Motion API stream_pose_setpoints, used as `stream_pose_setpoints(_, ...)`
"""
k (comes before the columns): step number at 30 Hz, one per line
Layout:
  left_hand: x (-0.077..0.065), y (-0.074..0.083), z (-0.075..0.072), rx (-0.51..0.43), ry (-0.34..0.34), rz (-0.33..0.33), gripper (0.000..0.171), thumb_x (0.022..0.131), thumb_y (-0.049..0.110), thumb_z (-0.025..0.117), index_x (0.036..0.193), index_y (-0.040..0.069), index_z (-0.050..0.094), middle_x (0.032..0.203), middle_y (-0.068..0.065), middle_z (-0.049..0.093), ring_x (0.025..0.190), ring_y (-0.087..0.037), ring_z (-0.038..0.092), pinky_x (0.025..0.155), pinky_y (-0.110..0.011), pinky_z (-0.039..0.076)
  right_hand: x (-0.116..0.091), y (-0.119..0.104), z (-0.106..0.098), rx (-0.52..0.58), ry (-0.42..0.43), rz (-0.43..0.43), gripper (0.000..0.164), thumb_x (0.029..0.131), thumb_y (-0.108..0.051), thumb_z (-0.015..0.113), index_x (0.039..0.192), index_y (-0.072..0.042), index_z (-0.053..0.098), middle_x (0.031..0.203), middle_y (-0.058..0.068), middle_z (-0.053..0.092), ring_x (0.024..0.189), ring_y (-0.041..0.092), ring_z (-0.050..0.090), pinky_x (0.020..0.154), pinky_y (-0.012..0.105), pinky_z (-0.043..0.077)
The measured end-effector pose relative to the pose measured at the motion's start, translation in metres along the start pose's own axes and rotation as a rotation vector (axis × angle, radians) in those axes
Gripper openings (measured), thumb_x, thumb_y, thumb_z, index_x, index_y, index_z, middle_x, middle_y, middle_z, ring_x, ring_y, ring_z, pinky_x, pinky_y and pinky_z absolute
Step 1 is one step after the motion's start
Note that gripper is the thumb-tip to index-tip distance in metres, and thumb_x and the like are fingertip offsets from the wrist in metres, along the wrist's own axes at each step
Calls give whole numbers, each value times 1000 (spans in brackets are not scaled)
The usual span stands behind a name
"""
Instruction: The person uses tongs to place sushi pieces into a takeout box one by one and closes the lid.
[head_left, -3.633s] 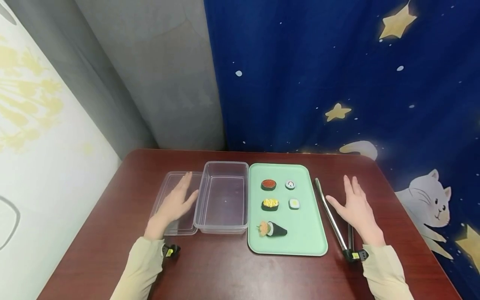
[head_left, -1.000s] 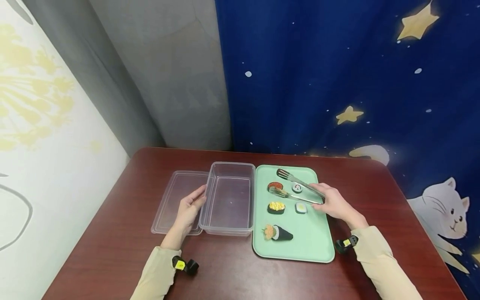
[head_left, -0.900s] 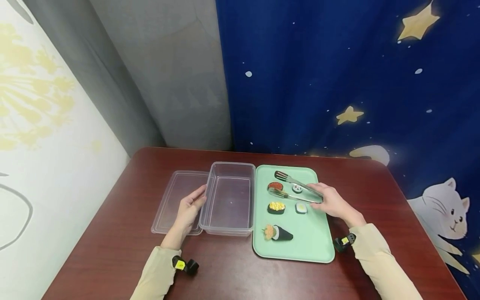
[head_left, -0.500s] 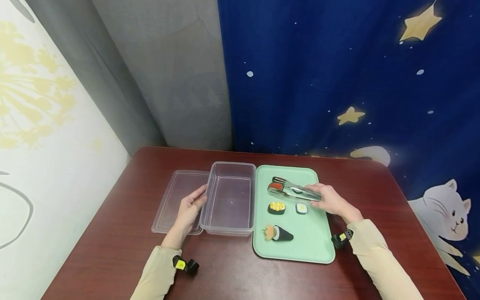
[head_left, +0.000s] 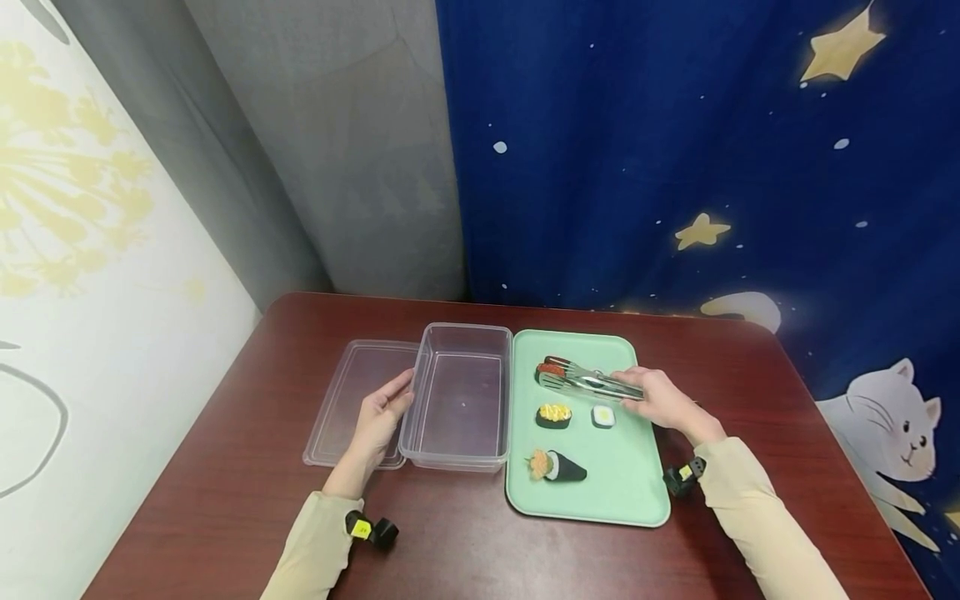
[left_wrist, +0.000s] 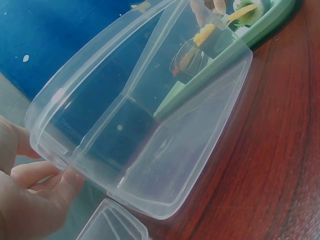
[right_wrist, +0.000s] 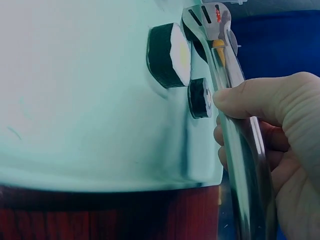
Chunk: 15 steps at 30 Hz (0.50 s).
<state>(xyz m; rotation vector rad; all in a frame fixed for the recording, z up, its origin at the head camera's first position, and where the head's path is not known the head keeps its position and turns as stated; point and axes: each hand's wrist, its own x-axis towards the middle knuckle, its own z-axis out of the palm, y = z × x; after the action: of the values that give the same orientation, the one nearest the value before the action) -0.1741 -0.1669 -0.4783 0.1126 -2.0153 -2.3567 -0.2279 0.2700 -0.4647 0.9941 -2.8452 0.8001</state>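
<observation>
My right hand (head_left: 660, 400) grips steel tongs (right_wrist: 235, 130) above the green tray (head_left: 607, 492), thumb on one arm and fingers round the other. The tongs' slotted ends lie on both sides of a red roe sushi (head_left: 553, 369), overlapping it. Small rolls (right_wrist: 201, 97) sit beside and under the tongs' arms. My left hand (head_left: 381, 421) holds the left rim of a clear plastic container (head_left: 453, 458), thumb and fingertips at its wall in the left wrist view. A yellow-topped sushi (head_left: 553, 415), a square roll (head_left: 603, 417) and a hand roll (head_left: 558, 467) lie on the tray.
A clear lid (head_left: 337, 408) lies on the dark red table (head_left: 435, 533), left of the container and partly behind my left hand. The container stands against the tray's left side. Grey and blue curtains (head_left: 562, 167) hang behind the table.
My right hand took up the tongs from the table and brought them over the tray. Their ends have drawn together around the roe sushi. My left hand moved from over the lid to the container.
</observation>
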Motion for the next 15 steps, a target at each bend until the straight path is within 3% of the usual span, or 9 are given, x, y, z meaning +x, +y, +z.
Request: stream_pose_setpoints(15,0,0,0,-1,2,-4,43,89,-14,46,132,-16,40,135,-29,41,125,-35,40,92,-13,43,7,-6,-19,16,35,-4,43,76,6,70,118,12,58,106,23,63,78,24,56,59,28,45)
